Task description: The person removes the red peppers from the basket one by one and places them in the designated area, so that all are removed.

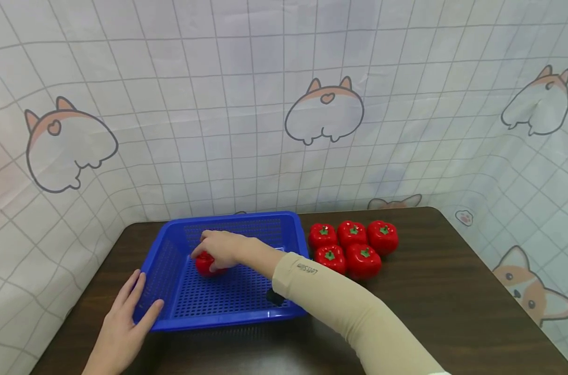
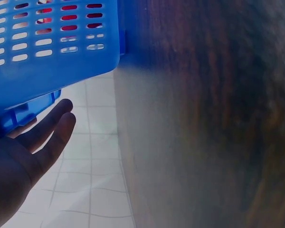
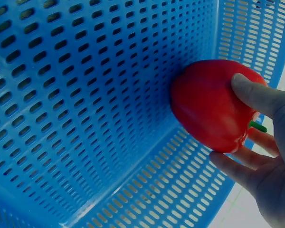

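Observation:
Inside a blue perforated plastic basket (image 1: 246, 291), my right hand (image 1: 223, 249) grips a red bell pepper (image 3: 213, 104) with a green stem. In the right wrist view the thumb lies on one side of the pepper and the fingers on the other, its bottom right at the basket floor. My left hand (image 1: 124, 317) rests at the basket's left rim with fingers extended. The left wrist view shows those fingers (image 2: 47, 128) beside the basket's outer wall (image 2: 61, 61), and bits of red show through the slots.
Several more red bell peppers (image 1: 351, 233) stand in two rows on the dark wooden table (image 1: 433, 291), right of the basket. A white grid-patterned cloth (image 1: 265, 104) with cartoon corgis hangs behind and at both sides. A small black object (image 1: 275, 297) shows beneath my right forearm.

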`<state>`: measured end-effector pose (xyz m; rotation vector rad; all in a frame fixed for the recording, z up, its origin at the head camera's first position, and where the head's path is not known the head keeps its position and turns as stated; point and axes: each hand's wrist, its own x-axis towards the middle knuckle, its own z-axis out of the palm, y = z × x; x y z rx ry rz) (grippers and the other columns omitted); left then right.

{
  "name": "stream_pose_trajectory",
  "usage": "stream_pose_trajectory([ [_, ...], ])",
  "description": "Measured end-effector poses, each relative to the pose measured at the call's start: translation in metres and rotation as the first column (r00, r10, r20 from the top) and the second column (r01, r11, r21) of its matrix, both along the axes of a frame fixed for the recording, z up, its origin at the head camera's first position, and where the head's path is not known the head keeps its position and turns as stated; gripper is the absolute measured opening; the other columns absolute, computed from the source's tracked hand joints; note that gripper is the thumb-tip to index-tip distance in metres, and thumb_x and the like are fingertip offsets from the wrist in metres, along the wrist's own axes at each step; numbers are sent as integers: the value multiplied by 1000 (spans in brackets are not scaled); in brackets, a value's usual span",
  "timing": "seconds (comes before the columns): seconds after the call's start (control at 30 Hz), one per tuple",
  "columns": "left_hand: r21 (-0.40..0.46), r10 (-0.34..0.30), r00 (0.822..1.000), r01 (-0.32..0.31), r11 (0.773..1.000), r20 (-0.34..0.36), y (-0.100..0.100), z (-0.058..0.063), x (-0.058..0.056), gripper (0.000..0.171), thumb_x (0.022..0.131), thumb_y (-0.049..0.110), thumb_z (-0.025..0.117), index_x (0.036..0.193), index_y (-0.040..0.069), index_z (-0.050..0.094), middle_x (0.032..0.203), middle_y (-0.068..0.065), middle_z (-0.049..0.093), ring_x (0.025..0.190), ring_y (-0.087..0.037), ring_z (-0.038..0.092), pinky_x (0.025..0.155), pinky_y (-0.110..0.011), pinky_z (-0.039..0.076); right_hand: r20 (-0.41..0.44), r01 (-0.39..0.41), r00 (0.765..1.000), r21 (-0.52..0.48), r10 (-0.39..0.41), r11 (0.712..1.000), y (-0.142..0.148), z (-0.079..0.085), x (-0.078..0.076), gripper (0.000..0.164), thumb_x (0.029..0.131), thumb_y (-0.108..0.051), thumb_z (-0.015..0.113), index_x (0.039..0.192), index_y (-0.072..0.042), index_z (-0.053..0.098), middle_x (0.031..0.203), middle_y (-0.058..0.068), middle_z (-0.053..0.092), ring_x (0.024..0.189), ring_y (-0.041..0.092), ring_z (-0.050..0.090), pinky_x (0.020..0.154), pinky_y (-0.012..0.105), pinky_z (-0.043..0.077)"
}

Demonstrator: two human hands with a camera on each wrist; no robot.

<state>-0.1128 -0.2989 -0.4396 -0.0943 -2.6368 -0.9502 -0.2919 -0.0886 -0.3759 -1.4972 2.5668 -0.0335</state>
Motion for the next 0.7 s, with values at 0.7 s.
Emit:
stream_pose_trajectory([
  [0.7, 3, 7, 1000, -7, 1000, 0, 3, 2, 3, 76, 102, 31, 66, 159, -4, 30, 166, -20, 23, 143, -57, 28, 105, -76, 27, 35, -75, 997, -12, 75, 997, 36, 20, 12, 53, 92, -20, 80, 141, -26, 61, 138, 2, 57, 120, 16, 57, 93, 26, 53],
])
